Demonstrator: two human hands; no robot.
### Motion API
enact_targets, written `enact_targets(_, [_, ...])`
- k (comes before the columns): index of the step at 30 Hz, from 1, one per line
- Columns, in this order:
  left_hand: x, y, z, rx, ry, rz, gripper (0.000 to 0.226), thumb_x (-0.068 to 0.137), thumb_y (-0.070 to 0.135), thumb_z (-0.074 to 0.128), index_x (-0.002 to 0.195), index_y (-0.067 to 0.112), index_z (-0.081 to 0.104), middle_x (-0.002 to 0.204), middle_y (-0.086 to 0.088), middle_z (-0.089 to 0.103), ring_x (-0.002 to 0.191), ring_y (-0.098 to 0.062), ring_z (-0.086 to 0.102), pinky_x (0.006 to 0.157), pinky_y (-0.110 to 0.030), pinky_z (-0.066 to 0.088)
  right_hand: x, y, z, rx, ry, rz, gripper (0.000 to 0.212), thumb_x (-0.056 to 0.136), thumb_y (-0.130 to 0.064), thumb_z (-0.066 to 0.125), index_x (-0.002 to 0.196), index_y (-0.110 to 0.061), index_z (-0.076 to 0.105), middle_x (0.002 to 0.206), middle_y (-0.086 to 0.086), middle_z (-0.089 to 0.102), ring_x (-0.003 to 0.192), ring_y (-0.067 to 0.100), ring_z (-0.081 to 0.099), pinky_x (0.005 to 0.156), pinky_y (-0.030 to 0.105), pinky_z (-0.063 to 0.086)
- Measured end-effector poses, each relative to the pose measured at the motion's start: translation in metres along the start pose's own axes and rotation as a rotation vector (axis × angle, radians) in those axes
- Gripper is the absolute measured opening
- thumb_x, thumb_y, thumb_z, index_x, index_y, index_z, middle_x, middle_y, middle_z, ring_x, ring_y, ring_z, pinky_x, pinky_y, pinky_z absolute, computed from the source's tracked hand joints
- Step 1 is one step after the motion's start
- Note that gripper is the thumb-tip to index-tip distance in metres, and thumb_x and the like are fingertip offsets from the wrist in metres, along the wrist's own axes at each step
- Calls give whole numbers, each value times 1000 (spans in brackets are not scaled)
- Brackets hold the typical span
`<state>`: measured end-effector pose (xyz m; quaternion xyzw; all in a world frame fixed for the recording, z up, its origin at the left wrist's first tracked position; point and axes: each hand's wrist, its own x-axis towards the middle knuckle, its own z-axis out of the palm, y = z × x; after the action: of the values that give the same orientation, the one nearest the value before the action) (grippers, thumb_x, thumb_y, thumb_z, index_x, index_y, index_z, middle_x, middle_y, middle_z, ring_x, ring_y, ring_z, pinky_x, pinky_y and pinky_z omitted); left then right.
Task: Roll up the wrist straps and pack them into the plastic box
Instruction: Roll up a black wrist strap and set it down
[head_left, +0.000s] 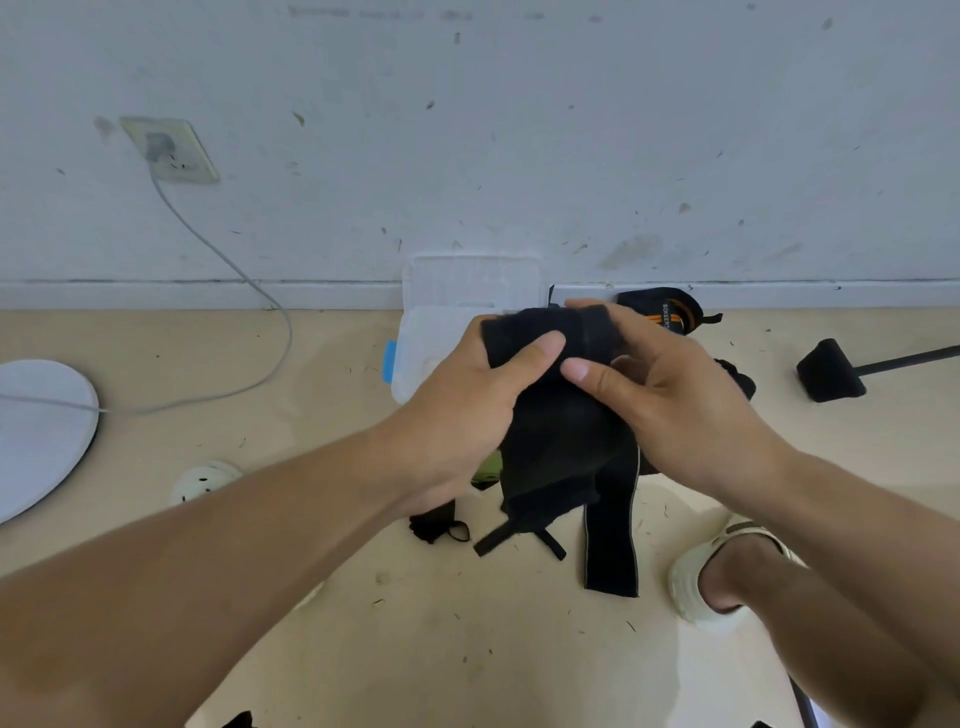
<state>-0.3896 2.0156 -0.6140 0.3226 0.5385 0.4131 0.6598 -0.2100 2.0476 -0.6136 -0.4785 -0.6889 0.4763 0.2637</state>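
From the head view I see both hands raised over the beige floor (467, 649), working on one black fabric wrist strap (556, 415). My left hand (467, 395) grips the rolled upper part of it, thumb pressed across the front and the other fingers curled behind the cloth. My right hand (670, 395) holds the same bundle from the other side, its thumb lying on the front just beside the left thumb and its fingers (597, 306) wrapped over the top of the roll. The loose tail of the strap hangs down from between the hands to the floor, where its flat end and a narrow thumb loop lie.

The clear plastic box (415, 353) with a blue latch sits on the floor behind the hands, its lid (470, 283) open and leaning against the scuffed white wall (519, 130). A second black wrist strap with orange stripes (670, 312) lies near the wall, just to the right of the box (partly hidden by my right hand). A small dark bundle (434, 525) sits on the floor under my left wrist; I cannot tell what it is.

Further off are a white round base (36, 431) with a grey cable (223, 260) running up to a wall socket (174, 150), a black wedge-shaped foot on a rod (831, 371), and a foot in a pale slipper (727, 571).
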Motion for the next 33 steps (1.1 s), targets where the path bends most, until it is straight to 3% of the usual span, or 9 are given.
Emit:
enact_targets(5, [-2, 0, 1, 73, -34, -15, 47, 97, 57, 58, 137, 33, 56, 125, 6, 73, 114, -17, 72, 99, -48, 59, 2, -6, -6, 67, 20, -25, 28, 96, -17, 69, 118, -33, 64, 109, -5, 74, 84, 14, 77, 70, 28, 62])
enact_targets(8, [-1, 1, 1, 14, -23, -59, 51, 99, 62, 50, 135, 28, 62, 124, 3, 75, 114, -21, 73, 100, -50, 57, 1, -3, -6, 53, 5, -43, 34, 95, -10, 71, 115, -37, 62, 111, -5, 72, 80, 19, 77, 71, 31, 63])
enact_targets(12, [0, 2, 0, -68, 42, -70, 41, 104, 44, 56, 134, 17, 62, 126, -4, 73, 115, -24, 72, 98, -50, 59, 3, -3, -8, 121, -55, 5, 36, 97, -6, 68, 119, -34, 65, 115, -8, 72, 89, 28, 75, 81, 36, 64])
enact_targets(16, [0, 7, -4, -128, 37, -46, 31, 102, 26, 63, 131, 16, 63, 123, -6, 73, 113, -22, 72, 83, -38, 61, 4, -9, -12, 270, -120, 113, 41, 86, -32, 72, 128, -35, 68, 125, -6, 71, 104, 22, 76, 97, 41, 60])
enact_targets(21, [2, 7, -8, -64, 17, 7, 33, 98, 17, 68, 131, 18, 63, 120, -5, 71, 106, -19, 72, 85, -38, 62, 7, -6, -11, 397, -152, 234, 54, 86, -37, 69, 138, -24, 62, 127, 0, 73, 117, 18, 71, 106, 45, 54])
enact_targets(27, [5, -1, -12, 83, -25, 61, 36, 95, 18, 74, 129, 20, 66, 126, -4, 72, 119, -20, 69, 105, -46, 55, 7, -5, -16, 477, -230, 257, 42, 86, -23, 69, 127, -17, 71, 124, 11, 74, 116, 24, 72, 100, 37, 58])
enact_targets(30, [4, -2, -11, 139, -29, 91, 35, 95, 10, 73, 127, 21, 66, 126, -5, 71, 119, -20, 69, 106, -44, 55, 8, -2, -18, 467, -221, 278, 46, 79, -18, 75, 125, -18, 72, 126, 16, 72, 114, 29, 72, 97, 39, 59])
enact_targets(33, [3, -4, -10, 175, -17, 99, 36, 93, 7, 74, 126, 22, 66, 124, -3, 70, 115, -19, 70, 102, -44, 58, 8, 0, -17, 421, -167, 256, 46, 74, -16, 78, 120, -19, 74, 120, 10, 75, 108, 27, 75, 88, 34, 62])
